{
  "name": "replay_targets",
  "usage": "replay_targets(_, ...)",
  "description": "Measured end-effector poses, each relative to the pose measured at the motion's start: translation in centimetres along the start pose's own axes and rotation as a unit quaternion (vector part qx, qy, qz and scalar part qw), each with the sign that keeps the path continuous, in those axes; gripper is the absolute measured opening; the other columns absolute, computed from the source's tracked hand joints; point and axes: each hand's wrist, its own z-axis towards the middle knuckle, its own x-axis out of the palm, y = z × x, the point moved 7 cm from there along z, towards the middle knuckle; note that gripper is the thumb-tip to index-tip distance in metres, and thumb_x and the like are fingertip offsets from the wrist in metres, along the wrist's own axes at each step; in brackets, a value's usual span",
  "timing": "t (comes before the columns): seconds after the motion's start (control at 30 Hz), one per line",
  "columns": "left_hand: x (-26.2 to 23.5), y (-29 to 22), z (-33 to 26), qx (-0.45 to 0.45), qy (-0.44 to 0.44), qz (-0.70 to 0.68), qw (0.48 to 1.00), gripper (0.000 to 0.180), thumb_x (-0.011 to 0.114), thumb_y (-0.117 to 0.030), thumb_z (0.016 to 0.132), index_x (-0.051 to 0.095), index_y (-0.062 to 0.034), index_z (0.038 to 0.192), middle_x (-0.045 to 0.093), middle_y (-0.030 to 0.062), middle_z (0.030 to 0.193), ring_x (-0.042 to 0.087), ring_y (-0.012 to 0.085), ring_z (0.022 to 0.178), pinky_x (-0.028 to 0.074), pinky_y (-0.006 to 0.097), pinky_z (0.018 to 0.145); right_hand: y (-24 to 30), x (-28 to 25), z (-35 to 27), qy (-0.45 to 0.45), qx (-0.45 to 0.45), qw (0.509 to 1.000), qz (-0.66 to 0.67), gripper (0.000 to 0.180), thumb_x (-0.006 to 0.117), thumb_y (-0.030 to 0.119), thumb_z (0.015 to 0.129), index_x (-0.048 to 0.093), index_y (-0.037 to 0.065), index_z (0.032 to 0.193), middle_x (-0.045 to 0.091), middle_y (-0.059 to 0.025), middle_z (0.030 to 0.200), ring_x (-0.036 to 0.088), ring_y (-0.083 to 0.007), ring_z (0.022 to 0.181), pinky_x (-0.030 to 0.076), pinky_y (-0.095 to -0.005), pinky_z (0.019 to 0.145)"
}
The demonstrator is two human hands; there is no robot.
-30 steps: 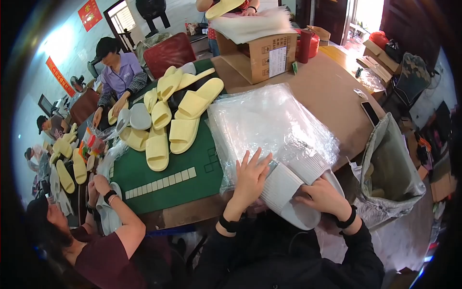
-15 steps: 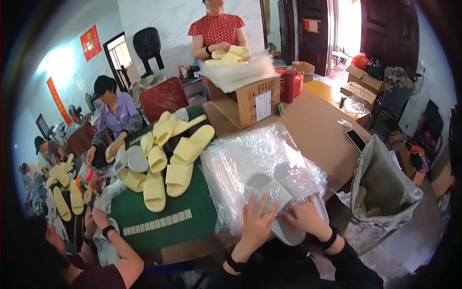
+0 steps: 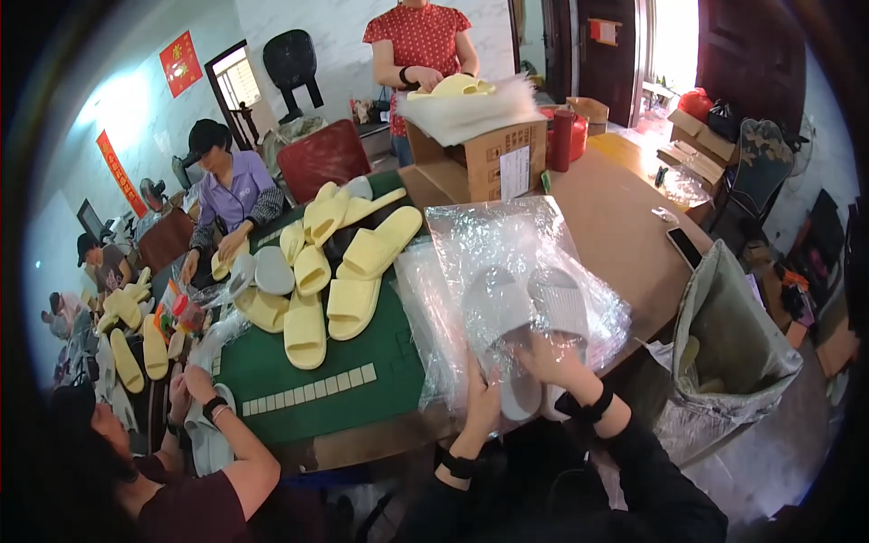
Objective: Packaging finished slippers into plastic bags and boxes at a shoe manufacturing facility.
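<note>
A pair of grey slippers, the left slipper (image 3: 496,299) and the right slipper (image 3: 558,300), lies toe-forward within a clear plastic bag (image 3: 498,226), their heels sticking out at its near end. My left hand (image 3: 482,398) is closed on the bag's near left edge, beside the left slipper's heel. Between the two slippers, my right hand (image 3: 550,359) grips them near the insoles; its fingertips are partly hidden. Under this bag lies a stack of clear plastic bags (image 3: 421,290).
Yellow slippers (image 3: 303,339) are heaped on the green mat (image 3: 317,416) at left. A carton (image 3: 502,163), a red cylinder (image 3: 561,140) and a phone (image 3: 683,246) are farther back. A lined bin (image 3: 733,335) stands at right. Co-workers sit at left; another person (image 3: 421,54) stands behind the carton.
The slippers have slid forward into the bag, whose far end now rises off the stack. My left hand has moved from atop the slipper to the bag's edge. The view has shifted slightly.
</note>
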Motion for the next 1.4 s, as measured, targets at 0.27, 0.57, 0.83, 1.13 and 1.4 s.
replay_targets(0.27,-3.4,7.2,0.4,-0.098,-0.015,-0.127,0.987,0.053,0.036,0.003,0.096,0.024,-0.0027,0.147,0.038,0.0136,0.144,0.044,0.0192,0.126,0.037,0.026,0.102,1.3,3.2,4.3,0.068,0.048,0.993,-0.084,0.059,0.05,0.052,0.09,0.055,-0.002,0.113,0.064,-0.0234,0.1,0.065,-0.0403,0.087,0.047,-0.0557,0.08)
replay_targets(0.57,-3.6,6.4,0.0,-0.132,0.009,-0.277,0.952,0.038,0.045,-0.019,0.1,0.042,-0.0033,0.134,0.059,0.0074,0.114,0.058,0.0184,0.103,0.049,0.03,0.089,3.4,0.0,4.9,0.081,0.049,0.994,-0.049,0.055,0.054,0.047,0.088,0.051,0.005,0.122,0.062,-0.0234,0.097,0.06,-0.0428,0.083,0.046,-0.05,0.081)
replay_targets(0.83,-4.4,7.7,-0.6,-0.201,0.027,-0.398,0.895,0.046,0.046,-0.028,0.097,0.039,-0.0022,0.135,0.049,0.0128,0.133,0.051,0.0272,0.117,0.041,0.043,0.1,2.2,-1.3,-1.6,-0.005,-0.076,0.996,0.043,0.053,0.064,0.033,0.085,0.052,0.015,0.133,0.052,-0.0283,0.121,0.049,-0.0423,0.115,0.036,-0.0474,0.101)
replay_targets(1.13,-2.3,5.3,-0.6,-0.128,0.047,-0.317,0.939,0.057,0.056,0.002,0.085,0.034,-0.0015,0.138,0.043,0.014,0.137,0.042,0.0283,0.129,0.03,0.044,0.111,-0.4,-0.3,-6.1,0.02,0.052,0.991,0.121,0.071,0.07,0.043,0.078,0.044,0.016,0.138,0.034,-0.0335,0.139,0.037,-0.0446,0.129,0.036,-0.046,0.103)
replay_targets(1.4,-3.7,10.3,-0.6,-0.183,-0.006,-0.18,0.967,0.048,0.059,0.001,0.088,0.04,0.0019,0.132,0.049,0.0111,0.13,0.044,0.0245,0.125,0.031,0.041,0.11,1.2,-1.1,-5.0,0.066,-0.002,0.998,0.01,0.08,0.078,0.041,0.068,0.045,0.013,0.136,0.044,-0.0291,0.133,0.048,-0.0434,0.118,0.041,-0.0441,0.098)
